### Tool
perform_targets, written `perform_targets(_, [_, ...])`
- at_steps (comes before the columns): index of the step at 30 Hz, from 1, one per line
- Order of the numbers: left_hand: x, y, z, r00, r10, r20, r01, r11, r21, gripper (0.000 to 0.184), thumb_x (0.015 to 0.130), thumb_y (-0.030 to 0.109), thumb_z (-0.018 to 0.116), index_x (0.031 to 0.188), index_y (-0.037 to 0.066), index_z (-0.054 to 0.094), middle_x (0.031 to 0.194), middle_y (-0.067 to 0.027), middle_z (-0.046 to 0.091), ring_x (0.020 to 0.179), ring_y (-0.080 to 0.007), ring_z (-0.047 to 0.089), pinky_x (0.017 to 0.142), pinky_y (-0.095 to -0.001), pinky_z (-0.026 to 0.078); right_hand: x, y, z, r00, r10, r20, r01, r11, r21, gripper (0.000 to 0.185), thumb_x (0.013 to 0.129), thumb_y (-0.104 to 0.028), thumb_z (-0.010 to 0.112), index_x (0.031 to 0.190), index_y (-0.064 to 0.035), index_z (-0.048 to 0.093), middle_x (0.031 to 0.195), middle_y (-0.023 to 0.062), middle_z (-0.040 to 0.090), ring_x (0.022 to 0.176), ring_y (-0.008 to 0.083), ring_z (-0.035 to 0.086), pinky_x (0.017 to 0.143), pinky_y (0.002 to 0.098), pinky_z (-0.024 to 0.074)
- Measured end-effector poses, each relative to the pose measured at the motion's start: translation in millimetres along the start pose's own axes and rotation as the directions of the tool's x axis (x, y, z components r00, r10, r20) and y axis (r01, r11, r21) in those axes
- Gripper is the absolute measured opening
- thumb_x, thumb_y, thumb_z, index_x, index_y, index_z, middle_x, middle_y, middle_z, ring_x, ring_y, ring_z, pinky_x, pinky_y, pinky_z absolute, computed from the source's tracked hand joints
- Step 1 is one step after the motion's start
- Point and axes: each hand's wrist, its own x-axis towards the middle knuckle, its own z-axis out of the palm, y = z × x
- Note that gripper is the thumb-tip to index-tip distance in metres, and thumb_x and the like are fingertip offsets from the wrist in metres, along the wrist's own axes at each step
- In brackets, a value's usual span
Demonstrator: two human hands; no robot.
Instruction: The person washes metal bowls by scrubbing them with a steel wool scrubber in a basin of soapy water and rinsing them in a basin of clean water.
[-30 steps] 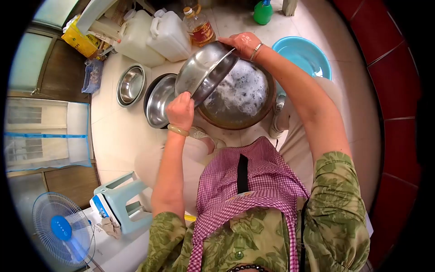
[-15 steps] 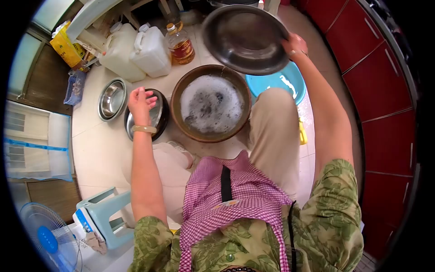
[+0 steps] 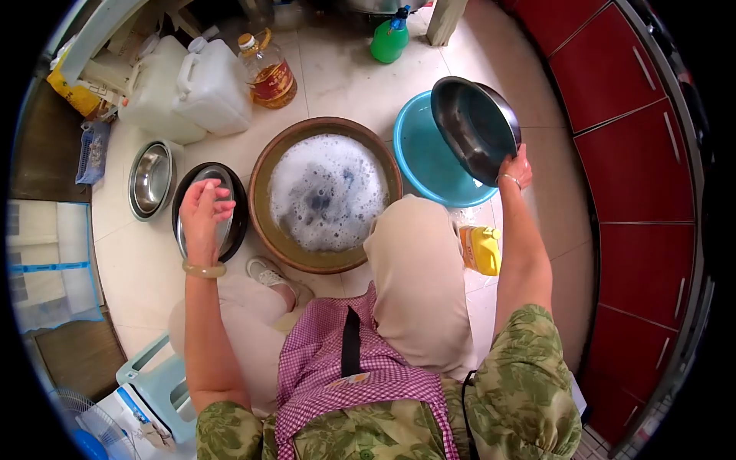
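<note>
My right hand [image 3: 516,169] grips the rim of a dark metal basin [image 3: 469,126], tilted over the right side of a blue plastic basin [image 3: 414,157]. Some water shows in the blue basin. My left hand [image 3: 205,216] is raised with nothing in it, its fingers bent and apart. Below it sit a dark round pan [image 3: 239,207] and a shiny metal bowl [image 3: 225,182] within it, partly hidden by the hand. Between my hands stands a large brown basin [image 3: 266,244] of foamy, greyish water.
Steel bowls [image 3: 151,180] lie at the left. Behind are white jugs [image 3: 218,84], an oil bottle [image 3: 270,77] and a green spray bottle [image 3: 390,42]. A yellow bottle [image 3: 481,251] stands by my knee. Red cabinets [image 3: 644,176] line the right; a pale blue stool [image 3: 157,383] is lower left.
My right hand has brought the dark basin lower and nearer, tilting it over the blue basin. The left hand stays empty, its fingers a little more bent. The view has shifted.
</note>
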Motion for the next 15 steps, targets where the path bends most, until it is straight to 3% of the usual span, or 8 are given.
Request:
perform_targets(4, [6.4, -1.1, 9.2, 0.999, -0.015, 0.03, 0.014, 1.0, 0.018, 0.025, 0.095, 0.027, 0.054, 0.105, 0.005, 0.058, 0.088, -0.0053, 0.063, 0.07, -0.0116, 0.062, 0.061, -0.0226, 0.049, -13.7, 3.3, 38.7, 0.986, 0.165, -0.008, -0.162, 0.974, 0.156, 0.024, 0.084, -0.03, 0.06, 0.107, -0.0244, 0.062, 0.094, 0.013, 0.068, 0.089, 0.0371, 0.064, 0.077, 0.0459, 0.0507])
perform_targets(5, [6.8, 0.0, 13.0, 0.999, -0.013, 0.039, 0.012, 1.0, 0.025, 0.025, 0.095, 0.027, 0.054, 0.104, 0.005, 0.058, 0.088, -0.0052, 0.063, 0.07, -0.0115, 0.062, 0.061, -0.0226, 0.049, -22.8, -1.7, 31.7, 0.969, 0.227, 0.1, -0.245, 0.939, 0.241, 0.028, 0.085, -0.032, 0.06, 0.111, -0.0225, 0.064, 0.1, 0.0135, 0.068, 0.095, 0.0361, 0.063, 0.083, 0.0435, 0.0499])
perform_targets(8, [4.8, 5.3, 25.8, 0.998, -0.037, 0.057, 0.036, 0.999, 0.018, 0.024, 0.095, 0.027, 0.054, 0.104, 0.005, 0.059, 0.088, -0.0051, 0.063, 0.069, -0.0112, 0.062, 0.061, -0.0224, 0.049, -25.6, 23.4, 74.0, 0.91, 0.34, 0.236, -0.384, 0.907, 0.173, 0.035, 0.086, -0.036, 0.06, 0.112, -0.0135, 0.064, 0.105, 0.0141, 0.067, 0.1, 0.0354, 0.062, 0.088, 0.0418, 0.0484])
perform_targets(9, [4.4, 7.6, 29.5, 0.997, -0.046, 0.06, 0.045, 0.999, 0.011, 0.024, 0.095, 0.026, 0.053, 0.104, 0.005, 0.059, 0.087, -0.005, 0.063, 0.069, -0.0111, 0.062, 0.061, -0.0224, 0.049, -31.4, 22.0, 61.1, 0.887, 0.321, 0.332, -0.374, 0.921, 0.106, 0.045, 0.087, -0.043, 0.058, 0.108, -0.0034, 0.065, 0.106, 0.0179, 0.067, 0.104, 0.0345, 0.062, 0.09, 0.0412, 0.0471])
perform_targets(12, [4.2, 10.0, 36.6, 0.995, -0.049, 0.083, 0.048, 0.999, 0.014, 0.023, 0.096, 0.026, 0.053, 0.103, 0.005, 0.059, 0.087, -0.0048, 0.063, 0.069, -0.0109, 0.062, 0.061, -0.0223, 0.049, -30.1, 28.2, 54.5, 0.698, 0.362, 0.618, -0.4, 0.913, -0.084, 0.052, 0.088, -0.048, 0.056, 0.103, 0.0002, 0.067, 0.106, 0.0213, 0.066, 0.104, 0.0349, 0.062, 0.09, 0.0408, 0.0474])
perform_targets(15, [6.5, 5.2, 40.2, 0.993, -0.044, 0.11, 0.045, 0.999, -0.007, 0.023, 0.096, 0.026, 0.053, 0.103, 0.005, 0.059, 0.087, -0.0047, 0.063, 0.068, -0.0108, 0.062, 0.061, -0.0223, 0.049, -35.8, 41.1, 78.0, 0.655, 0.143, 0.742, 0.024, 0.978, -0.209, 0.05, 0.086, -0.048, 0.059, 0.106, -0.004, 0.068, 0.109, 0.0196, 0.066, 0.104, 0.0322, 0.063, 0.09, 0.0422, 0.0482])
